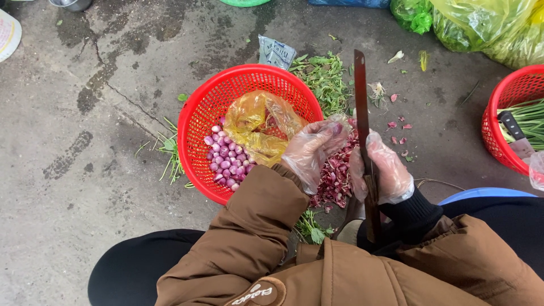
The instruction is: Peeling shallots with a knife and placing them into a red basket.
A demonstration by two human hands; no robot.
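Observation:
My left hand [313, 148], in a clear plastic glove, pinches a small purple shallot [338, 128] at the fingertips. My right hand [385, 170], also gloved, grips a long dark knife [361, 102] with the blade pointing away from me, close beside the shallot. Just left of my hands stands a red plastic basket [209, 107] holding peeled shallots [226, 156] and a crumpled yellow plastic bag [258, 127]. A heap of purple shallot skins [335, 175] lies on the ground under my hands.
Green herb trimmings [326, 79] lie beyond the basket on wet concrete. A second red basket [510, 122] with green stalks and a knife stands at right. Yellow-green bags of greens [481, 25] sit at the top right. A blue rim [481, 194] shows near my right knee.

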